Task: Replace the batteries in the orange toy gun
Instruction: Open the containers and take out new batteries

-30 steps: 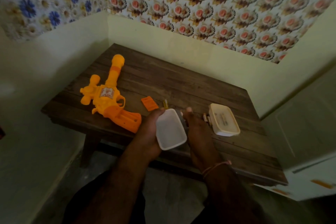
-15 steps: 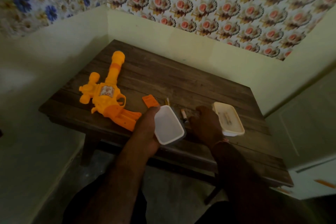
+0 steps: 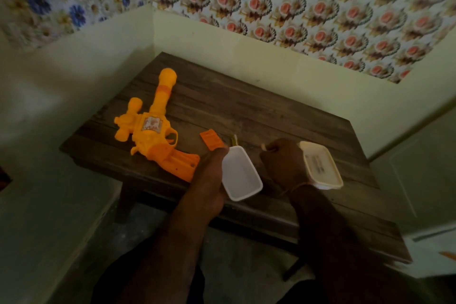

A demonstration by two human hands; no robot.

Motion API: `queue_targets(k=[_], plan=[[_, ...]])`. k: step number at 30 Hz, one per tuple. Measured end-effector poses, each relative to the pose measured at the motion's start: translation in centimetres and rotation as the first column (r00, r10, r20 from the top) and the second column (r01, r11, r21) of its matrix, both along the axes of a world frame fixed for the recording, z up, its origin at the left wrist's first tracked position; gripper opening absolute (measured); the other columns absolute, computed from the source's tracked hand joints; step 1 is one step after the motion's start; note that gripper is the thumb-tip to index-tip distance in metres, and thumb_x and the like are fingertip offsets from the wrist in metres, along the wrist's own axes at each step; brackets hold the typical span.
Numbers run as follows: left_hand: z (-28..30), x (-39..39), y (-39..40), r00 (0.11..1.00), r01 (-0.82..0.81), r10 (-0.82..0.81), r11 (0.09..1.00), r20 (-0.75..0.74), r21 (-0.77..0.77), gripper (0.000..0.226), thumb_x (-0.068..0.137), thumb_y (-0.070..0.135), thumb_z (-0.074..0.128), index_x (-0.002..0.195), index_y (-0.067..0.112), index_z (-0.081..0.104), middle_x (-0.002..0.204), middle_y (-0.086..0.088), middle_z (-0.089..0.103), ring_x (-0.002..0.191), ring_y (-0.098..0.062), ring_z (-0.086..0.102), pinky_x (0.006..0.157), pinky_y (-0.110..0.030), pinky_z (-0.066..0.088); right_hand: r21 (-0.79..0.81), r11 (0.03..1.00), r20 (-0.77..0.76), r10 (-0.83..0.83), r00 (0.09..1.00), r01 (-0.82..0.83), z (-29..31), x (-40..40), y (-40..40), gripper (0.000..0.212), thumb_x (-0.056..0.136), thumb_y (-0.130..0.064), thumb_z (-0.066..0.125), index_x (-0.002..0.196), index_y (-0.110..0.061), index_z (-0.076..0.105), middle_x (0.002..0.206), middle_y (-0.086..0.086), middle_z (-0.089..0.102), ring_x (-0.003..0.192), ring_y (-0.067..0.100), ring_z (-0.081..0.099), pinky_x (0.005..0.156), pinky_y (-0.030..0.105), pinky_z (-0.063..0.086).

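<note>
The orange toy gun lies on its side at the left of the dark wooden table, barrel pointing away. Its small orange battery cover lies loose beside the grip. My left hand grips a white plastic box, tilted with its open side up, at the table's near edge. Just right of it, my right hand is curled on the tabletop and pinches a battery; only its pale tip shows. A thin yellowish object, perhaps another battery, lies behind the box.
A white lid or second box sits upside down right of my right hand. Walls close in the table at the back and left. A pale cabinet stands to the right. The table's near edge runs under my forearms.
My right hand has slid left from the white lid and closed over the battery that lay on the table beside the box. My left hand still holds the box in place.
</note>
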State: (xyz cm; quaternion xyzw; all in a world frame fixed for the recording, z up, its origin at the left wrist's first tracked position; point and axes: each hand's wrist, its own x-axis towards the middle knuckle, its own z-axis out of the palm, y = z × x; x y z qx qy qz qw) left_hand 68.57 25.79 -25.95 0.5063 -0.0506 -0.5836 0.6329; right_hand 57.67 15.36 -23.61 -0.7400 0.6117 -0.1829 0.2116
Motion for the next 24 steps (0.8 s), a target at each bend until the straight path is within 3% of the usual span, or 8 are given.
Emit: queue_targets(k=[4,6,9,11,13,16,19,24], plan=[[1.0,-0.3,0.3,0.997,-0.071,0.068,0.995,-0.036,-0.070,0.034,0.099,0.027,0.049,0.124,0.006,0.056,0.099,-0.008,0.065,0.085,-0.020,0.062,0.080,-0.035,0.052,-0.118,0.993,0.224,0.050,0.973,-0.024,3.4,-0.6,4.1,0.013,0.080,-0.026,0.071,0.077,-0.030,0.059,0.074,-0.008,0.065,0.070,0.005,0.062,0.062,0.024,0.049],[1.2,-1.0,0.4,0.999,0.047,-0.049,0.992,-0.019,-0.114,0.037,0.101,0.025,0.044,0.130,0.003,0.053,0.123,-0.013,0.060,0.102,-0.024,0.060,0.094,-0.038,0.046,-0.089,0.984,0.150,0.167,0.975,-0.155,4.0,-0.4,6.6,0.013,0.082,-0.027,0.070,0.080,-0.030,0.058,0.079,-0.009,0.064,0.072,0.002,0.060,0.061,0.019,0.047],[0.6,-0.5,1.2,0.998,0.022,-0.012,0.983,0.055,-0.180,0.041,0.105,0.018,0.034,0.138,-0.005,0.042,0.147,-0.021,0.039,0.132,-0.034,0.040,0.110,-0.040,0.029,-0.082,0.954,-0.124,0.277,0.953,-0.288,2.9,0.7,8.4,0.013,0.087,-0.039,0.062,0.092,-0.027,0.062,0.090,-0.006,0.066,0.082,0.008,0.063,0.074,0.029,0.054],[0.5,-0.8,1.5,0.986,0.050,-0.034,0.994,0.163,-0.093,0.042,0.104,0.017,0.037,0.137,-0.007,0.041,0.148,-0.026,0.037,0.126,-0.037,0.046,0.105,-0.039,0.036,-0.100,0.931,-0.243,0.319,0.916,-0.351,2.3,1.3,8.9,0.021,0.091,-0.044,0.054,0.098,-0.025,0.062,0.094,-0.003,0.068,0.085,0.013,0.064,0.075,0.032,0.053],[1.9,-1.4,1.0,0.998,0.021,-0.023,0.999,0.056,0.044,0.041,0.102,0.024,0.042,0.133,-0.003,0.048,0.141,-0.028,0.044,0.114,-0.038,0.057,0.091,-0.040,0.045,-0.115,0.915,-0.249,0.349,0.903,-0.386,2.3,1.5,9.1,0.022,0.092,-0.043,0.052,0.100,-0.024,0.060,0.094,-0.004,0.067,0.085,0.014,0.064,0.072,0.031,0.052],[1.0,-0.5,1.0,0.999,-0.011,0.007,0.997,-0.048,-0.083,0.025,0.101,0.027,0.044,0.109,0.010,0.060,0.127,-0.021,0.058,0.090,-0.026,0.063,0.083,-0.038,0.050,-0.132,0.938,-0.125,0.305,0.944,-0.321,3.2,0.8,8.8,0.016,0.091,-0.039,0.056,0.092,-0.024,0.062,0.088,-0.007,0.065,0.081,0.010,0.062,0.073,0.028,0.050],[0.8,-0.7,0.2,0.997,-0.062,0.061,0.997,-0.042,-0.039,0.021,0.096,0.033,0.051,0.104,0.017,0.062,0.116,-0.018,0.062,0.098,-0.032,0.060,0.085,-0.047,0.050,-0.140,0.984,-0.041,0.104,0.994,-0.109,3.3,-0.6,6.5,0.012,0.090,-0.031,0.057,0.086,-0.021,0.063,0.084,-0.001,0.066,0.080,0.017,0.064,0.074,0.036,0.054],[0.8,-1.0,0.3,0.997,-0.063,0.062,0.998,-0.040,-0.026,0.028,0.095,0.037,0.053,0.112,0.017,0.063,0.108,-0.015,0.065,0.106,-0.038,0.060,0.093,-0.055,0.049,-0.051,0.997,-0.361,0.042,0.931,-0.064,-0.2,-2.1,1.6,0.021,0.091,-0.028,0.052,0.102,-0.012,0.061,0.114,0.011,0.058,0.104,0.033,0.057,0.084,0.040,0.047]])
